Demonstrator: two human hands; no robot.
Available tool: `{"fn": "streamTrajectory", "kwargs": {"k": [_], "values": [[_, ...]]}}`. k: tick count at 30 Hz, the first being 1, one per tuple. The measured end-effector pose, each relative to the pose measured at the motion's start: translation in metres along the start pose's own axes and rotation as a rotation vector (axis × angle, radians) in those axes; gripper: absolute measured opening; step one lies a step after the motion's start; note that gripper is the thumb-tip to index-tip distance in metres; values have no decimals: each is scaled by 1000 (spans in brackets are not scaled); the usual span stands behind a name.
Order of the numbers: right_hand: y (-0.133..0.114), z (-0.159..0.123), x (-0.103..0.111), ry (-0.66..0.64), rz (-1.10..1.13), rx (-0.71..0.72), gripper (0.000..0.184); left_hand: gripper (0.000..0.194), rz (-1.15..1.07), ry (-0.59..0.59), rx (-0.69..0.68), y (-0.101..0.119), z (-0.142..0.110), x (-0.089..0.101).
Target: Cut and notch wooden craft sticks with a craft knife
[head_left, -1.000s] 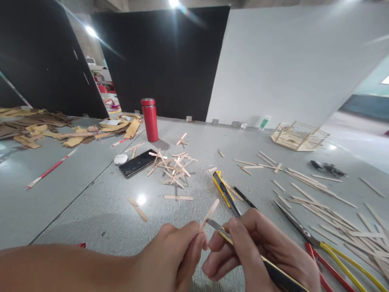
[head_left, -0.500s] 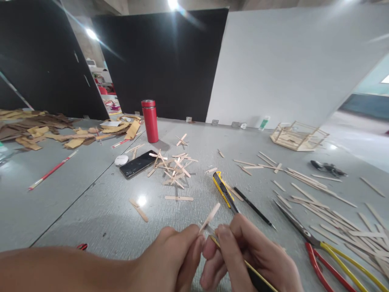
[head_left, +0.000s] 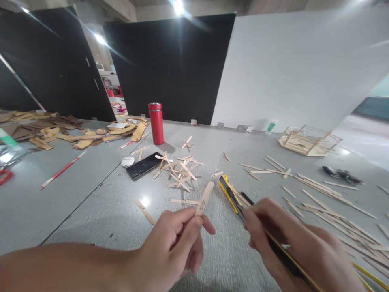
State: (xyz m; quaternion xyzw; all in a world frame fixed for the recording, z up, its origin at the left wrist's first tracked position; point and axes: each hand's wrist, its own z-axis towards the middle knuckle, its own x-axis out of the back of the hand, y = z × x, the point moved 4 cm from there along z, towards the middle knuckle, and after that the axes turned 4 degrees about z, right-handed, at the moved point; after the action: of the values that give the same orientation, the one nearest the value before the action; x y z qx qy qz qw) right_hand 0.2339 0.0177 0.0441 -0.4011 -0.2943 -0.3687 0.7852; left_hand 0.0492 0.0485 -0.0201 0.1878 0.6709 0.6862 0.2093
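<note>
My left hand [head_left: 174, 247] pinches a short wooden craft stick [head_left: 204, 198] between thumb and fingertips, its free end pointing up and away. My right hand [head_left: 291, 243] is closed round a black and yellow utility knife [head_left: 291, 263]; the blade end is hidden behind my fingers. The two hands are apart, the right one a little to the right of the stick. A second yellow and black utility knife [head_left: 228, 193] lies on the grey table [head_left: 100, 202] just beyond my right hand.
A heap of cut sticks [head_left: 178, 170] lies mid-table beside a black phone [head_left: 144, 166], a white round case [head_left: 128, 161] and a red flask [head_left: 156, 123]. Long sticks [head_left: 322, 194] spread at the right. A stick frame [head_left: 308, 140] stands far right. Cardboard scraps [head_left: 54, 132] lie at the left.
My right hand with the knife has drawn away to the right from the stick, which it touched before. My left hand has lifted the stick slightly. The view has shifted a little.
</note>
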Motion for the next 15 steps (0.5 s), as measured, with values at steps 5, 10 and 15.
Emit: {"fn": "streamTrajectory", "kwargs": {"k": [5, 10, 15], "values": [[28, -2, -34, -386, 15, 79, 28, 48, -63, -60, 28, 2, -3, -6], [37, -19, -39, -308, 113, 162, 33, 53, -47, -72, 17, 1, -4, -6], [42, -13, -43, -319, 108, 126, 37, 56, -28, -86, 8, 2, -6, -7]]}}
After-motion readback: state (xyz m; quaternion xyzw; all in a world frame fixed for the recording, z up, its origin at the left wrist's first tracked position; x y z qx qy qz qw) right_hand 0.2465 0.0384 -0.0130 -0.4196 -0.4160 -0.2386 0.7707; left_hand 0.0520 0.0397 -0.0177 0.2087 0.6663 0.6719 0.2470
